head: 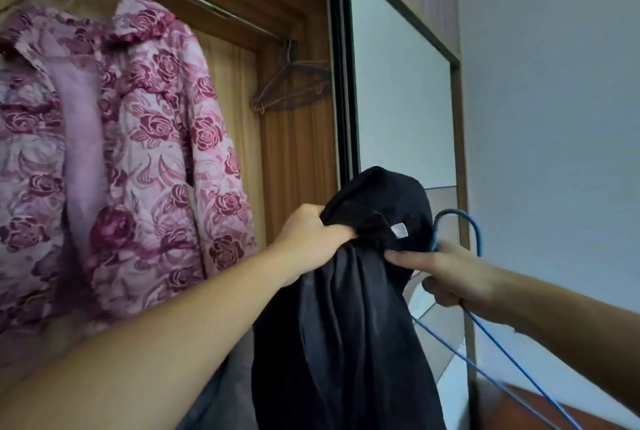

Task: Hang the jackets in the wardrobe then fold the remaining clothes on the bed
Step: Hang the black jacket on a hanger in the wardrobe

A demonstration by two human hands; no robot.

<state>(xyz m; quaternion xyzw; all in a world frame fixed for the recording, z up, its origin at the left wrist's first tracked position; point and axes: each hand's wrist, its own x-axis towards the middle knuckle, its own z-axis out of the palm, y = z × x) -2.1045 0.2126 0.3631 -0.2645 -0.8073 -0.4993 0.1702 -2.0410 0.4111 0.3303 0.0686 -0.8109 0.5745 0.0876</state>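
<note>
Hands, left hand (313, 234) and right hand (446, 272), grip limp, creased black jacket (346, 318); right also holds blue hanger (476, 232).

to my right a pale blue-grey wall (554, 118) runs back from me. near its foot, low on the right, a strip of tiled floor (446, 322) shows, and at the bottom right corner sits a reddish-brown wooden surface (540, 405), blurred.

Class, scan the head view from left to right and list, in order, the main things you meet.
Pink floral jacket on the rail → empty hangers → left hand → black jacket → right hand with the blue hanger.
</note>
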